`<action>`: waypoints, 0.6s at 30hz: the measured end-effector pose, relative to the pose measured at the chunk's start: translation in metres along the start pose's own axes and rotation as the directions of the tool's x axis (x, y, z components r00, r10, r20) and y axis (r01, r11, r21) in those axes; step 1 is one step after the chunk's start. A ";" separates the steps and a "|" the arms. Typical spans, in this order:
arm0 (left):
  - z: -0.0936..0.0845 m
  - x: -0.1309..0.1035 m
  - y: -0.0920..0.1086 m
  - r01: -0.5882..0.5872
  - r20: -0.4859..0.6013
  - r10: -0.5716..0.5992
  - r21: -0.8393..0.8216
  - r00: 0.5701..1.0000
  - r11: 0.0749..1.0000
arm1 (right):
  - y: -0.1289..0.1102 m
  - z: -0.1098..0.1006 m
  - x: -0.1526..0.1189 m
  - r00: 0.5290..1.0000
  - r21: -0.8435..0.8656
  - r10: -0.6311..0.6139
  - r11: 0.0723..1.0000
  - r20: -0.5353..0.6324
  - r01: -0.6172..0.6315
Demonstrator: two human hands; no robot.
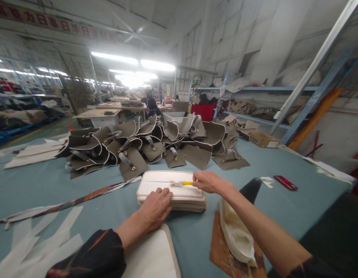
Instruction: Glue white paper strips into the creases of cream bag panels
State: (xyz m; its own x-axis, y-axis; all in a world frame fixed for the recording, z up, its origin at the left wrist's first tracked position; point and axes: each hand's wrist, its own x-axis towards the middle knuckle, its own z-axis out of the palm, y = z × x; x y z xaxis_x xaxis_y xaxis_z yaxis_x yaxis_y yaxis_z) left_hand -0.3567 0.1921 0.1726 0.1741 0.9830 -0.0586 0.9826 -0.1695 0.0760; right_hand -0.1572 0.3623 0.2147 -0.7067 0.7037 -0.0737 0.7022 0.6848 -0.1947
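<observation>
My right hand (208,182) is closed on the yellow handle of a brush (187,183). The pale bristles touch or hover just over the top of a stack of white rounded panels (155,189), near a dark line along the top panel. Fingers stretched out, my left hand (158,206) lies on the front left edge of that stack. A second white panel or pile (155,256) is partly covered by my left forearm. Below my right forearm, a white glue-crusted container (239,237) rests on a brown board (218,247).
A heap of olive-brown panels (196,154) with white edges and handles spreads across the back of the table. White strips (63,227) lie at left beside a long trim strip (92,195). A red phone (285,182) and a cardboard box (264,139) are at right.
</observation>
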 end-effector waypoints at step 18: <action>-0.004 -0.004 0.005 0.050 0.010 -0.049 -0.030 0.999 0.998 | -0.070 0.032 0.023 0.874 0.560 0.357 0.819 -0.330 -0.124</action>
State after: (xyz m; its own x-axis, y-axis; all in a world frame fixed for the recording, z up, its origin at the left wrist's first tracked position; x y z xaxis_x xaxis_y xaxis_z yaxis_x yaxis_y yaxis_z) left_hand -0.3531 0.1874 0.1770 0.1260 0.9894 -0.0717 0.9876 -0.1182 0.1031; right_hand -0.2250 0.3246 0.1955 -0.3380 0.9221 0.1885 0.6142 0.3679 -0.6982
